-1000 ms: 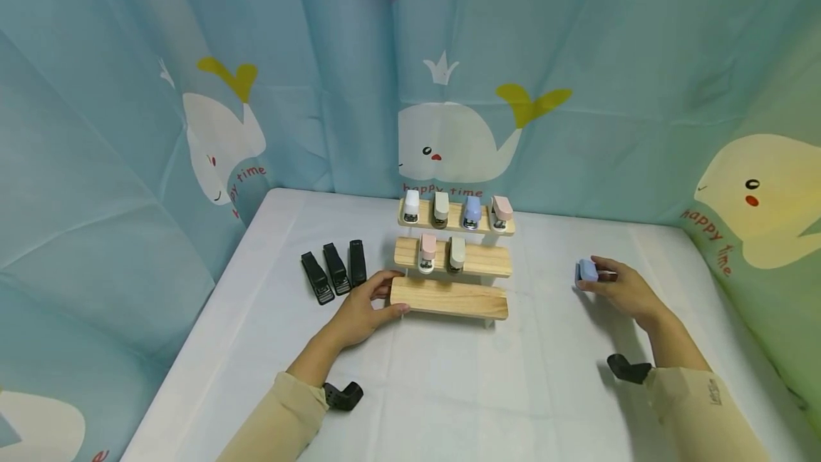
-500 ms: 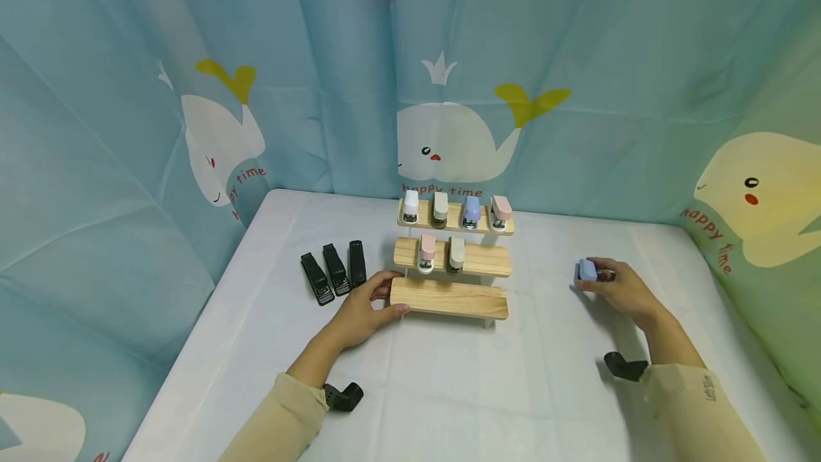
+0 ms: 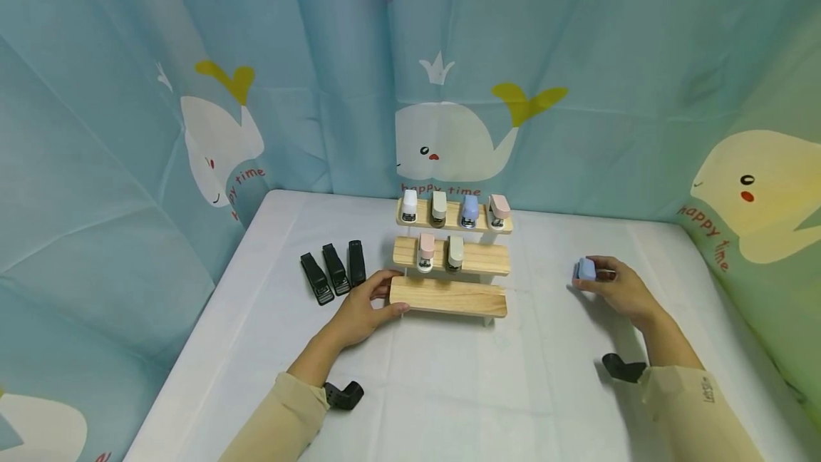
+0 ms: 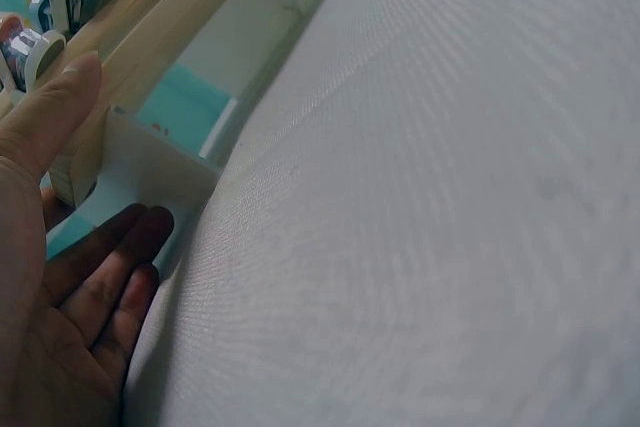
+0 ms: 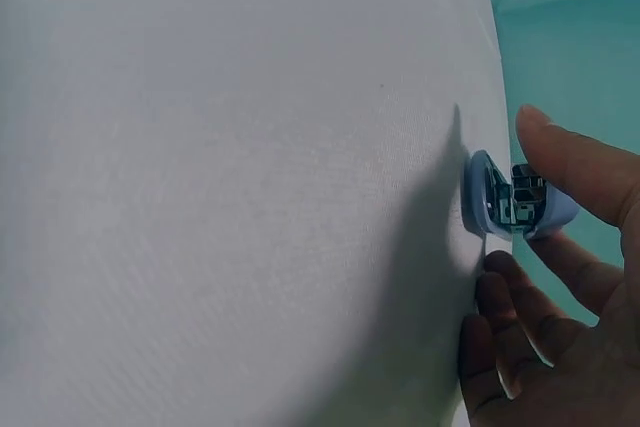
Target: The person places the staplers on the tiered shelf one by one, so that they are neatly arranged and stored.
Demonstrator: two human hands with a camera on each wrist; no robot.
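Observation:
At the right of the head view my right hand (image 3: 623,292) pinches a small blue stapler (image 3: 586,269) between thumb and index finger. The right wrist view shows this stapler (image 5: 481,192) on the white cloth, its metal insides facing the camera and the other fingers loosely bent below. My left hand (image 3: 360,312) holds the left end of a three-step wooden display rack (image 3: 449,296) at its lowest shelf. In the left wrist view the thumb (image 4: 65,97) lies along the wood, while several fingers (image 4: 105,277) extend beside the white support.
White, grey, blue and pink staplers stand on the top shelf (image 3: 454,218); a pink stapler (image 3: 426,252) and a grey stapler (image 3: 455,253) occupy the middle one. Several black staplers (image 3: 335,268) lie left of the rack. A whale-print curtain (image 3: 333,91) hangs behind the table.

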